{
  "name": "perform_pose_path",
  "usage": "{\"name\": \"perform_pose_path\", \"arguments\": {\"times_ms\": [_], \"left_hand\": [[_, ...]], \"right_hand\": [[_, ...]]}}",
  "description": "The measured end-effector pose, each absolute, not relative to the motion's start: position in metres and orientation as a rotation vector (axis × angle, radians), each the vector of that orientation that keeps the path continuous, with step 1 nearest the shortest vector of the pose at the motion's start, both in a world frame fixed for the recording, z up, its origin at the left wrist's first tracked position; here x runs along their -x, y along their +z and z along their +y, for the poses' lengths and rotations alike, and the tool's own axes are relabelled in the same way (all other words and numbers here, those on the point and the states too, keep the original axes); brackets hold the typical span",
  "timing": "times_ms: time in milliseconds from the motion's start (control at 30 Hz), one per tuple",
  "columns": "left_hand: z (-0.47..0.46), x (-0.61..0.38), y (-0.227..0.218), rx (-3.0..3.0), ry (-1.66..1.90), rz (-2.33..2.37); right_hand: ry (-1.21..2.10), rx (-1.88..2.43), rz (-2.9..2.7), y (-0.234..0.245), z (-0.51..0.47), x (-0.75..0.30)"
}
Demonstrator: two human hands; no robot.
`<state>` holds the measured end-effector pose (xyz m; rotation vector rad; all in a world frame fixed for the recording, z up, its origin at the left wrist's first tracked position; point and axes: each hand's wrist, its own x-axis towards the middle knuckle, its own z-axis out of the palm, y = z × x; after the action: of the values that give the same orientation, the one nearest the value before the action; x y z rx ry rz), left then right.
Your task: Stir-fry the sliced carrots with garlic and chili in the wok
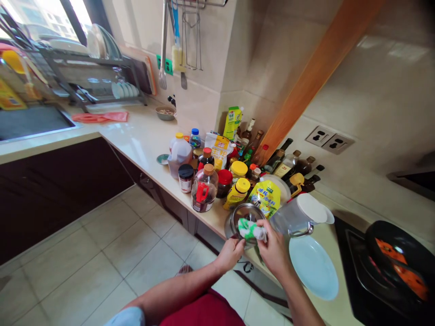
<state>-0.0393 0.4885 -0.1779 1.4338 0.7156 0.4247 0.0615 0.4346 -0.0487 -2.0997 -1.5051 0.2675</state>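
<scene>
One packet (250,229) in right hand (273,250), orange food (411,281) in pan (418,253)

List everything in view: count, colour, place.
Counter: one, cream, central
Pot: one, silver, counter edge
Packet: one, white-green, over pot
Hob: one, black, far right
Pan: one, black, on hob
Food: two pieces, orange, in pan
Plate: one, pale blue, beside hob
Pitcher: one, clear, behind plate
Bottles and jars: many, mixed, mid-counter
Pouches: at least three, mainly yellow, among jars
Sink: one, grey, far left
Cloth or glove: one, red, near sink
Bowl: one, grey, counter's back
Rack: one, grey, upper left
Dishes: several, whitish, on rack
Utensils: several, mostly silver, hanging above
Left hand: one, bare, at pot
Right hand: one, bare, holding packet
</scene>
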Motion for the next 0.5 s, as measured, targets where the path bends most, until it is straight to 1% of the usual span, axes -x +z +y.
{"name": "perform_pose_path", "arguments": {"times_ms": [100, 200, 367, 500], "left_hand": [[0.489, 0.042, -0.176, -1.448, 0.473, 0.615], [0.489, 0.043, -0.176, -1.444, 0.527, 0.564], [0.488, 0.042, -0.181, -1.419, 0.590, 0.552], [0.490, 0.045, -0.180, -1.408, 0.526, 0.547]], "right_hand": [[0.131, 2.101, -1.635, -0.049, 0.461, -0.051], [0.125, 2.196, -1.899, -0.058, 0.474, -0.039], [0.263, 2.127, -2.072, -0.057, 0.446, -0.046], [0.455, 2.036, -1.991, -0.040, 0.423, -0.081]]}}
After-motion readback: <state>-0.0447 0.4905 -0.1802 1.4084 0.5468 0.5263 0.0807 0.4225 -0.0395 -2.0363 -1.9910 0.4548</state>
